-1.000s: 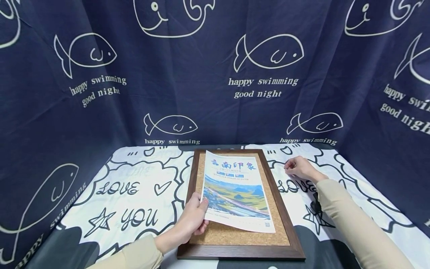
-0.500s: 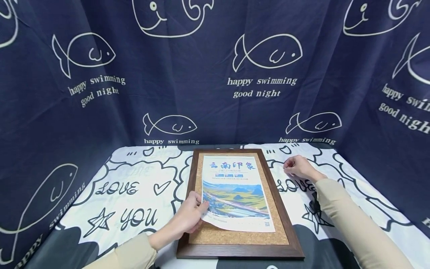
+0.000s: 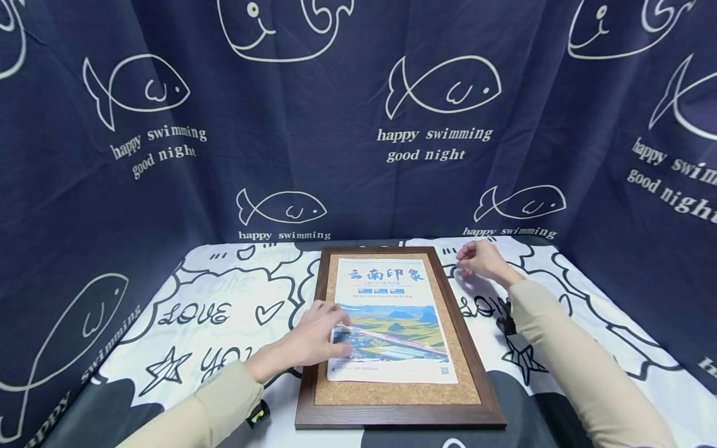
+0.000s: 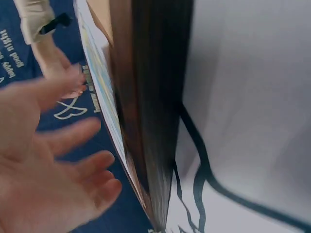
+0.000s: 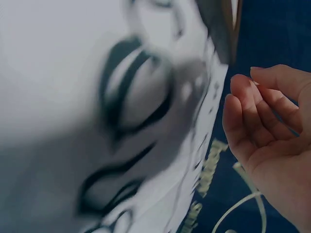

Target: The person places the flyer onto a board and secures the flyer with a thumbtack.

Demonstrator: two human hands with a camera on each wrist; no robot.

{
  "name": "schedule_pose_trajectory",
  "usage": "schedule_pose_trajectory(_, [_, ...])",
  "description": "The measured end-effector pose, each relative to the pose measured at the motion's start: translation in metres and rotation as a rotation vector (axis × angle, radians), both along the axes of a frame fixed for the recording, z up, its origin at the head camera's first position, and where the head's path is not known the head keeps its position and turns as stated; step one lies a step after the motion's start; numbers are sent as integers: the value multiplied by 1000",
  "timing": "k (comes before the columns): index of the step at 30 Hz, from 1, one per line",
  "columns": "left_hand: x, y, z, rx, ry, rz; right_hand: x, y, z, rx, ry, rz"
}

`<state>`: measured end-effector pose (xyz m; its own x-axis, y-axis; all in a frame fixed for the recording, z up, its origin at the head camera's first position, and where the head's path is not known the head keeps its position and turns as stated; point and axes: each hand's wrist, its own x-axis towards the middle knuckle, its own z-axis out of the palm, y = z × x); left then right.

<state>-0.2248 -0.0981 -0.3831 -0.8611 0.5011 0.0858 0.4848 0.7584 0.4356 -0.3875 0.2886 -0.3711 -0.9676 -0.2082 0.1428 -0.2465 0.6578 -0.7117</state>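
Note:
A poster (image 3: 392, 320) with Chinese characters above a landscape lies on a cork board (image 3: 392, 393) inside a dark brown wooden frame (image 3: 400, 415). Over the poster's left edge hovers my left hand (image 3: 316, 333), its fingers spread and holding nothing; the left wrist view shows this hand (image 4: 58, 160) palm-on beside the frame's edge (image 4: 141, 107). Beyond the frame's upper right side is my right hand (image 3: 483, 260), raised above the cloth, thumb and fingertips brought close together. In the right wrist view, the right hand (image 5: 272, 121) has curled fingers; whether anything tiny sits between the tips cannot be made out.
A white tabletop cloth (image 3: 224, 298) with black lettering and doodles lies under the frame. Dark blue curtains (image 3: 358, 124) with fish drawings enclose the back and sides. A small black and yellow item (image 3: 258, 414) shows beside the left sleeve.
My left hand has let go of the poster's lower left edge, and the lifted corner now lies flat on the cork. My right hand has moved slightly left and away, towards the frame.

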Motion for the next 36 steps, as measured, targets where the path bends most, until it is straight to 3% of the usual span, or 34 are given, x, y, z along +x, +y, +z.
schedule_pose_trajectory(4, [-5,0,-2,-136,-56,-132,-7,-28,10,15,25,37])
schedule_pose_trajectory(9, [-4,1,-5,-203,-103,-193,-19,-63,12,85,51,45])
schedule_pose_trajectory(13, [-3,2,-7,-216,-124,-206,-25,-89,9,127,74,62])
schedule_pose_trajectory(22, [-2,3,-5,-224,-135,-212,-35,-133,4,237,23,61])
schedule_pose_trajectory(36, [-1,4,-4,-246,-135,-200,-42,-155,-9,280,41,25])
